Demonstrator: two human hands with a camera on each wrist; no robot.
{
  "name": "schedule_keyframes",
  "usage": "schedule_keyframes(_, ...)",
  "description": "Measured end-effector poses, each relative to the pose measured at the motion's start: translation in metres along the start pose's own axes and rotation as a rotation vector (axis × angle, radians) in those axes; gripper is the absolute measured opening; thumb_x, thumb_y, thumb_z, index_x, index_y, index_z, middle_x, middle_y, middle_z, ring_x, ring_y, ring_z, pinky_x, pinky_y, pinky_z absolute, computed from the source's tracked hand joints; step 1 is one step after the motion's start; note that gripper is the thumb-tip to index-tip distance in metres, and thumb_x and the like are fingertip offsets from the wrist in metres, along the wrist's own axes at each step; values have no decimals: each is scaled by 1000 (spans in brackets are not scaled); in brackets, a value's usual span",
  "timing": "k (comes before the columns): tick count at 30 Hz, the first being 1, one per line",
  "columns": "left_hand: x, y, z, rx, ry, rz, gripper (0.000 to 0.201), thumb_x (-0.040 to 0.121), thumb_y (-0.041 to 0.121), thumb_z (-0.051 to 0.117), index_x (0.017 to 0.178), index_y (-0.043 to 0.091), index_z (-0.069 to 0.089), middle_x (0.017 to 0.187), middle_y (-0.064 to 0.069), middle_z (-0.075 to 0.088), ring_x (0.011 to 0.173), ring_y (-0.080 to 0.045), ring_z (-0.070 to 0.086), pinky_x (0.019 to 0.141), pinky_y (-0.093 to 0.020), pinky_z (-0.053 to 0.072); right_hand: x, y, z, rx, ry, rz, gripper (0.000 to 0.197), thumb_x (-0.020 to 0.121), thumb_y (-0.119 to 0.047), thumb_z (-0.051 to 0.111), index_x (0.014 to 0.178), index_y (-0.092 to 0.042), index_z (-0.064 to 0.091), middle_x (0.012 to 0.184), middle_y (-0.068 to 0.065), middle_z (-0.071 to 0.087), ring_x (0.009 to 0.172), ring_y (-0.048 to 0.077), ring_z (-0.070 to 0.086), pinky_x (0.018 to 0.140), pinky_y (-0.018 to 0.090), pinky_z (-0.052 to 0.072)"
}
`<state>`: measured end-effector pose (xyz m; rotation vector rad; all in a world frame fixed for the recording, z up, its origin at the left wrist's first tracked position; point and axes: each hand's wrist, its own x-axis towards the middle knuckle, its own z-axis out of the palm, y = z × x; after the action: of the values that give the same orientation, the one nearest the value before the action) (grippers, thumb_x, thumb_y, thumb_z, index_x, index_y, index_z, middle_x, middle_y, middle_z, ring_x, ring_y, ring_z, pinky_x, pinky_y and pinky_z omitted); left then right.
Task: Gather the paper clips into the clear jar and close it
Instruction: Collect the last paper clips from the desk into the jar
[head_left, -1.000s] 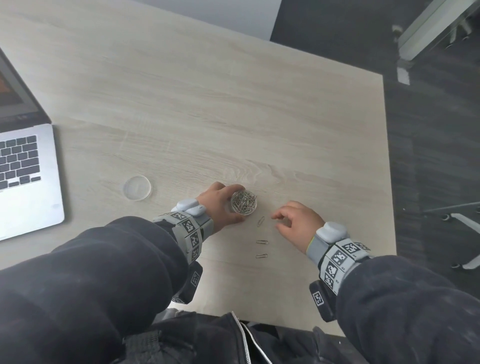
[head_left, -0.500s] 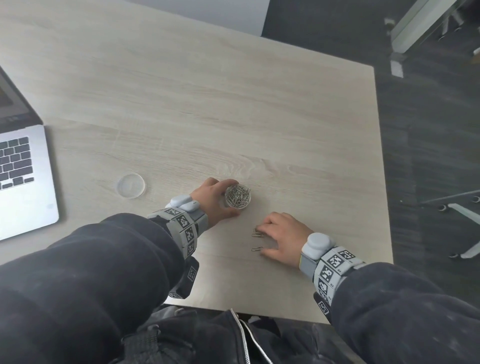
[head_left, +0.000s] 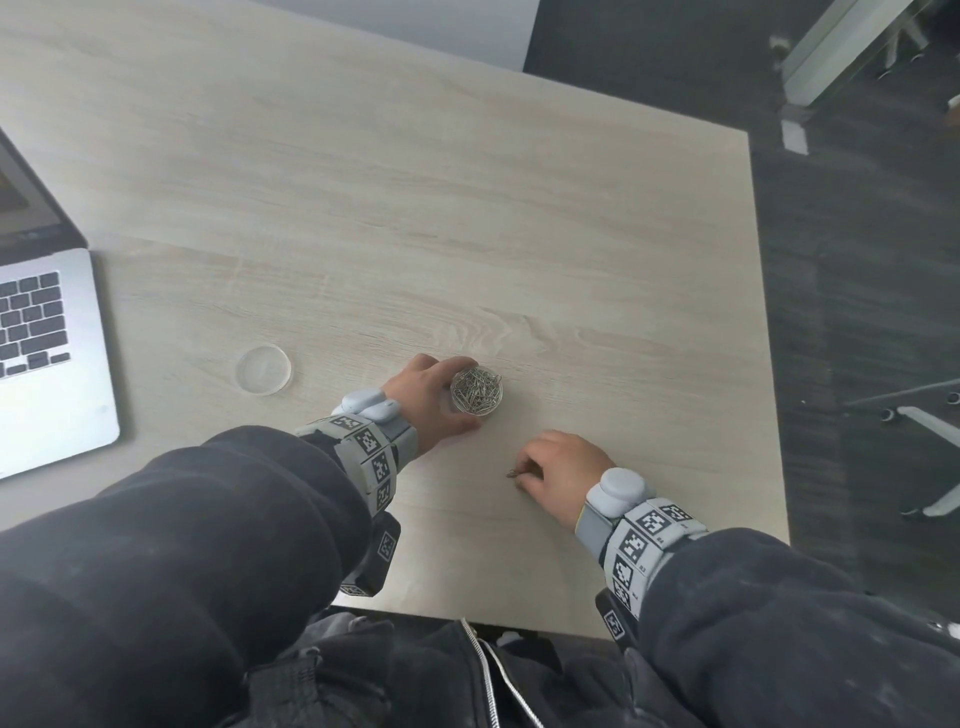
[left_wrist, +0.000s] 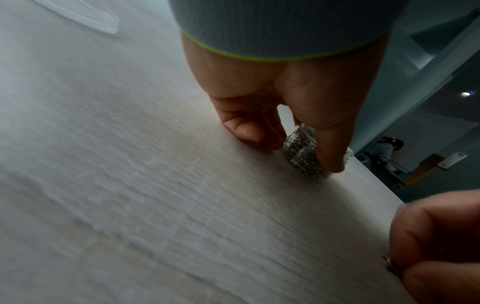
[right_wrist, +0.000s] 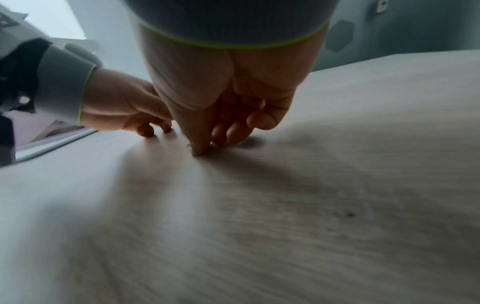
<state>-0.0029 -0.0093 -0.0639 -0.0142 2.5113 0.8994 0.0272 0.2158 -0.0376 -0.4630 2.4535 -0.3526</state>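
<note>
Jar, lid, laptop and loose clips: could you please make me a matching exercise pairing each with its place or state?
Things:
1. jar
2. lid
3. laptop
4. loose clips

Places or states:
A. at the table's left edge, open
B. pinched by the right hand
C. lying alone on the table, left of the hands
D. held by the left hand, full of clips

Pairs: 1-D, 2-C, 3-A, 4-B
</note>
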Motion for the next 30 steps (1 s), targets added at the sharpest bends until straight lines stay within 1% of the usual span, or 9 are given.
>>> schedule_keyframes(2, 0, 0, -1, 2, -2, -1, 73, 68, 62, 70, 132, 54, 36, 121, 9, 46, 94, -18, 59, 88, -39, 52, 2, -2, -3, 41, -13, 91, 7, 82, -32, 62, 86, -27, 64, 95, -5, 65, 94, 19, 59, 74, 26, 41)
schedule_keyframes(4, 0, 0, -1, -5, -4, -6, 72, 68, 61, 70, 130, 55, 36, 121, 9, 46, 95, -19, 58, 87, -40, 52, 5, -4, -5, 43, -47, 147, 4, 79, -34, 63, 80, -30, 61, 93, -7, 67, 90, 19, 61, 74, 26, 45)
schedule_keyframes(9, -2, 1, -2, -9, -2, 2, 72, 68, 62, 70, 131, 55, 36, 123, 9, 46, 95, -18, 58, 87, -39, 52, 10, -10, -8, 5, -117, 167, 14, 78, -31, 61, 67, -31, 52, 94, -7, 68, 88, 20, 63, 69, 24, 41)
schedule_keyframes(15, -1, -1, -2, -17, -11, 9, 72, 66, 64, 69, 130, 56, 35, 122, 10, 46, 92, -17, 59, 86, -41, 53, 8, -13, -8, -15, -124, 145, 10, 74, -34, 58, 69, -30, 51, 83, -8, 64, 77, 20, 59, 66, 25, 44)
schedule_keyframes(18, -1, 1, -1, -25, -9, 17, 73, 66, 63, 69, 130, 54, 37, 122, 9, 47, 92, -17, 59, 86, -40, 53, 11, -12, -14, 89, -54, 162, 14, 70, -35, 60, 63, -31, 49, 70, -10, 59, 74, 18, 59, 63, 26, 43)
schedule_keyframes(21, -1, 0, -2, -32, -2, 18, 74, 66, 63, 70, 131, 54, 37, 122, 8, 48, 91, -17, 59, 86, -40, 53, 24, -18, -25, 314, 118, 199, 12, 67, -31, 64, 63, -29, 53, 56, -9, 55, 60, 14, 55, 60, 28, 44)
schedule_keyframes(24, -1, 1, -2, -27, 2, 12, 74, 67, 62, 71, 133, 52, 39, 125, 6, 48, 94, -20, 60, 87, -40, 52, 39, -28, -33, 484, 283, 173, 9, 64, -29, 64, 64, -28, 56, 47, -10, 50, 50, 10, 46, 56, 29, 42)
schedule_keyframes(27, -1, 1, -4, -34, 3, 11, 72, 66, 64, 69, 131, 52, 41, 125, 6, 48, 94, -19, 60, 87, -40, 52, 54, -40, -39, 507, 302, 157, 8, 65, -29, 64, 64, -27, 56, 50, -9, 52, 52, 12, 48, 58, 33, 46)
schedule_keyframes(30, -2, 1, -3, -42, -3, 11, 72, 65, 65, 68, 131, 53, 41, 124, 6, 49, 92, -18, 60, 86, -40, 52, 61, -43, -40, 468, 302, 165, 8, 66, -34, 65, 67, -29, 58, 51, -9, 53, 53, 13, 51, 59, 33, 47)
